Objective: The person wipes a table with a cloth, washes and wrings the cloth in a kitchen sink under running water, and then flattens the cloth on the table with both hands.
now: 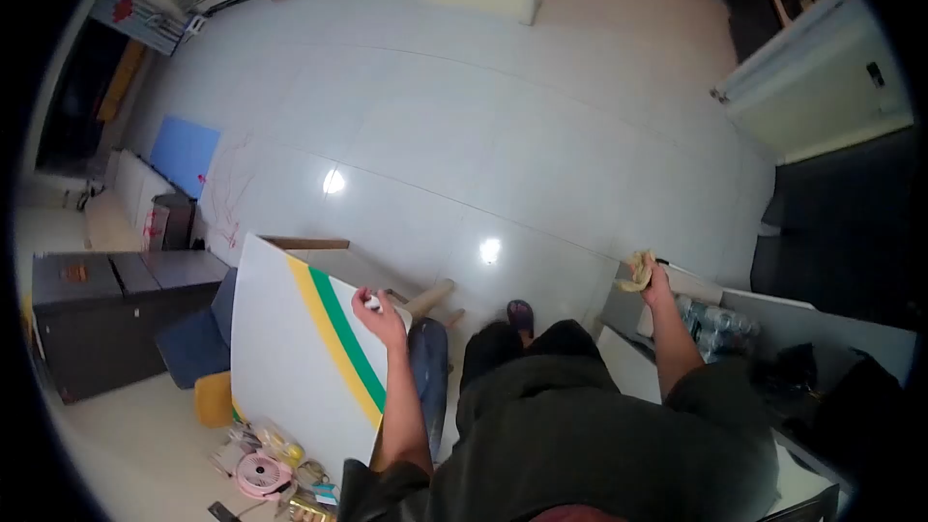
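My right grip (657, 284) holds probably beige cloth (635, 273), my left grip (384, 319) a small white item (374, 302); slackening could drop either.

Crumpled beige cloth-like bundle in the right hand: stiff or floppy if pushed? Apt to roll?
Probably floppy: the crumpled beige cloth-like bundle shows loose folds at the right hand. Probably won't roll, given its irregular outline. Likely light, since one hand holds it out to the side; exact material can't be told.
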A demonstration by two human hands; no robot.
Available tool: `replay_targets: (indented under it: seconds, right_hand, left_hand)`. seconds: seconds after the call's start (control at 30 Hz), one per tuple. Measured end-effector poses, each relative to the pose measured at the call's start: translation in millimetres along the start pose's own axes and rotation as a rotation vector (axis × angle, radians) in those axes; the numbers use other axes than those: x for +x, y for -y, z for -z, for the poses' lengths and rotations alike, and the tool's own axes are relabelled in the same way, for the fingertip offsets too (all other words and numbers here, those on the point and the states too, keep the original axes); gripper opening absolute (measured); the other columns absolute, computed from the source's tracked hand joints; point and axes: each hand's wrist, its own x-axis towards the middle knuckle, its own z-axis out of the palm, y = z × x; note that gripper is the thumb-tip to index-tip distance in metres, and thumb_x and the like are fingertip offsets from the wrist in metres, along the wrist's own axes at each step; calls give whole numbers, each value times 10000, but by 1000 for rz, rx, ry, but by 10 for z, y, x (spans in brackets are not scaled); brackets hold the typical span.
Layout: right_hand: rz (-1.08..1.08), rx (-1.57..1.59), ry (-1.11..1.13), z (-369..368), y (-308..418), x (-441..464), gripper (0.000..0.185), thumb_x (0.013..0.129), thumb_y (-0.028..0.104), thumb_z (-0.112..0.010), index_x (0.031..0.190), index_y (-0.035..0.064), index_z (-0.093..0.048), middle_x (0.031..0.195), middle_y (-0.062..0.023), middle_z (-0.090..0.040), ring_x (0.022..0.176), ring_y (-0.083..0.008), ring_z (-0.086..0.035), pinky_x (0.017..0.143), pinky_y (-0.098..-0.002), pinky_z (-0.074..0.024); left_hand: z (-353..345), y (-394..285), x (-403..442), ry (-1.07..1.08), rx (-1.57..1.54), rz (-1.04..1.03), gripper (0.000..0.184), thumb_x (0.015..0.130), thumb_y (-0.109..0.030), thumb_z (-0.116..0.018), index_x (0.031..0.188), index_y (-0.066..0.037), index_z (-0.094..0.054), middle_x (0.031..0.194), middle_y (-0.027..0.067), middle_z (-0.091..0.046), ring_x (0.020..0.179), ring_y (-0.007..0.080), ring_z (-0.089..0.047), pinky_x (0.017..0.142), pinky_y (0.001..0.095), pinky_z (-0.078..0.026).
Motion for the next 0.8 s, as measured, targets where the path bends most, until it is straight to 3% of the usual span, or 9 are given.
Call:
replay_targets:
  seconds: [0.07,0.2,0.4,0.43,0.5,0.53,0.6,0.67,0.8]
  right_hand:
    - [58,139,87,1,182,-33,300,1001,212,-703,1250,58,-636,1169,-91,-670,983,-247,-671,807,-367,-555]
    - [88,171,110,116,595,278,360,931,74,-694,1276,6,-614,1199,-158,-660,1044,-279,-679,928,-369,-579]
    - [132,469,-204,491,1093,849,255,930,96,-659,1156,-17,-623,1126,-125,-662,998,-300,-664,815,-394,-566]
    - [328,-167,-213,663,1066,789,254,950,120,-645,1156,-25,-617,1110,-141,-661,990,-305,-665,810,-399,-574]
    - [365,-167,-294,647,1096,863,254,995,168,-598,1139,-39,-622,1078,-170,-668,950,-321,-671,800,-406,-584]
    - [200,464,-329,606,1127,787,265,1020,192,-566,1123,-44,-632,1062,-183,-675,919,-332,-677,796,-407,-586]
    - [117,608,-320,1105,849,1021,307,1057,184,-454,1168,-34,-639,1016,-150,-653,863,-272,-637,750,-470,-597]
    - [-23,742,-319,867,908,785,398,1066,273,-456,1150,-44,-681,1076,-190,-691,919,-350,-684,830,-415,-592]
    - [487,-555,-241,131,1048,687,398,1019,257,-536,1208,-70,-663,1161,-187,-697,1030,-346,-687,890,-404,-588]
  left_hand:
    - [-335,-320,190,146,22,-3,416,938,-115,-709,1302,9,-551,1216,159,-593,1106,298,-560,897,404,-471]
    - [-1087,-91,312,306,152,-143,429,883,-51,-725,1274,21,-564,1204,192,-602,1110,348,-575,980,458,-457]
    - [-2122,79,793,430,98,95,402,875,-6,-697,1246,41,-549,1107,155,-592,1015,278,-573,945,415,-476]
    - [-2281,39,964,421,79,114,392,876,-3,-691,1239,41,-549,1091,150,-590,997,273,-574,931,411,-483]
    - [-3123,-203,1473,413,12,103,379,879,0,-679,1233,41,-549,1071,142,-590,965,259,-578,902,400,-495]
    - [-3425,-296,1722,413,-25,85,377,881,0,-673,1234,41,-549,1068,138,-591,950,251,-582,886,393,-501]
    - [-3969,-762,2014,437,-98,62,374,885,1,-666,1239,38,-551,1075,132,-595,929,235,-586,865,378,-509]
    - [-4521,-1573,2510,505,-148,26,374,889,4,-662,1245,33,-553,1096,127,-601,918,217,-589,854,362,-514]
    - [-6070,-3132,3089,651,-266,-239,395,910,-1,-666,1290,7,-557,1155,113,-624,987,203,-615,870,352,-517]
